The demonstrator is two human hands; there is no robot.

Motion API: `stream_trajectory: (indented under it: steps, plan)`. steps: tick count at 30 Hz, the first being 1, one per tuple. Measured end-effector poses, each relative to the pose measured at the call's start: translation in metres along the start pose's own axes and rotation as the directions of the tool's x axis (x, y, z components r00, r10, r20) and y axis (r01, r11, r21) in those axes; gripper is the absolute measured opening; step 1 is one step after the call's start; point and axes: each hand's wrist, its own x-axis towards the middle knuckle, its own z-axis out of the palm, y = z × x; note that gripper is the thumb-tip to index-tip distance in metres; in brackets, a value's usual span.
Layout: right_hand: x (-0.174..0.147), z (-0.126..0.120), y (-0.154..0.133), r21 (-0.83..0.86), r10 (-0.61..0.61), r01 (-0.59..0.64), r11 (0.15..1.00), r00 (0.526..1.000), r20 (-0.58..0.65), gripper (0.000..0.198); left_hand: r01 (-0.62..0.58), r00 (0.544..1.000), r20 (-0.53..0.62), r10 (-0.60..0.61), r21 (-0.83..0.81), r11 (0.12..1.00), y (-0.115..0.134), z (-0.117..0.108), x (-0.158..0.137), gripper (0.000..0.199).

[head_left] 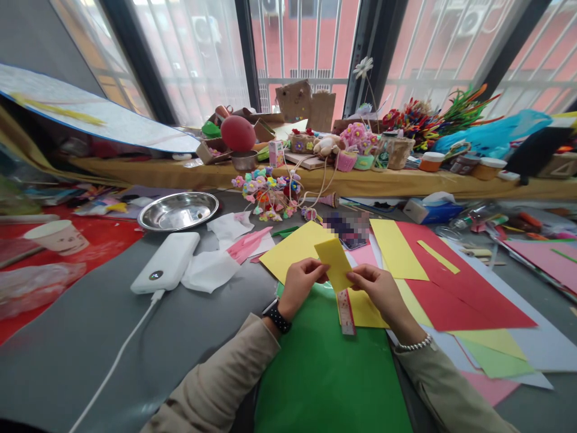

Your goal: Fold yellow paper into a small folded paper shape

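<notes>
Between both hands I hold up a small yellow piece of paper (334, 258), slightly tilted. My left hand (304, 279) pinches its left edge, and my right hand (376, 291) pinches the lower right edge. Below it a pink-and-white ruler (346, 314) lies partly on a yellow sheet (367, 310) and partly on a green sheet (333, 379). The ruler's upper end is hidden behind the held paper. Another yellow sheet (288, 249) lies just beyond my left hand. A watch is on my left wrist, and a beaded bracelet is on my right.
To the right lie red paper (469, 300), a yellow strip (438, 257) and other coloured sheets. On the left are a white power bank (166, 264) with a cable, crumpled tissues (211, 270) and a steel plate (178, 211). Pipe-cleaner flowers (270, 192) and a crowded ledge stand behind.
</notes>
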Motion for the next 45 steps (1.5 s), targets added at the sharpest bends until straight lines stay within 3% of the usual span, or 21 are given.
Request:
stream_trajectory:
  steps: [7,11,19,26,36,41,45]
  plan:
    - [-0.0004,0.0002,-0.0001,0.075,0.037,-0.035,0.997,0.999,-0.032,0.027,0.024,0.992,0.125,-0.023,-0.011,1.0,0.0015,0.0016,-0.0004,0.027]
    - [-0.0013,0.0012,-0.0018,0.071,0.029,-0.027,0.997,0.999,-0.024,0.026,0.019,0.996,0.082,-0.021,0.027,0.999,0.003,0.0014,-0.0018,0.025]
    - [-0.0031,0.0027,-0.0008,0.001,-0.053,0.053,0.999,0.997,-0.053,0.027,0.007,0.995,0.102,-0.009,0.021,1.0,0.0012,0.0011,-0.0013,0.028]
    - [-0.0014,-0.0006,-0.0028,0.096,-0.142,0.159,0.983,0.977,-0.159,0.023,-0.013,0.941,0.337,-0.023,0.105,0.994,-0.0036,0.0013,-0.003,0.029]
    - [-0.0026,0.0026,-0.0006,0.058,-0.15,0.158,0.986,0.981,-0.125,0.02,-0.032,0.974,0.224,0.029,0.01,0.999,0.0019,0.0004,-0.0032,0.024]
    - [-0.0025,0.0021,-0.0011,0.133,-0.106,0.116,0.984,0.991,-0.081,0.019,0.003,0.968,0.251,-0.005,0.008,1.0,0.0003,0.0006,-0.0025,0.025]
    - [-0.0018,-0.0011,-0.001,0.074,-0.076,0.082,0.994,0.994,-0.073,0.021,0.076,0.924,0.374,-0.077,0.018,0.997,-0.0021,0.0008,-0.0025,0.028]
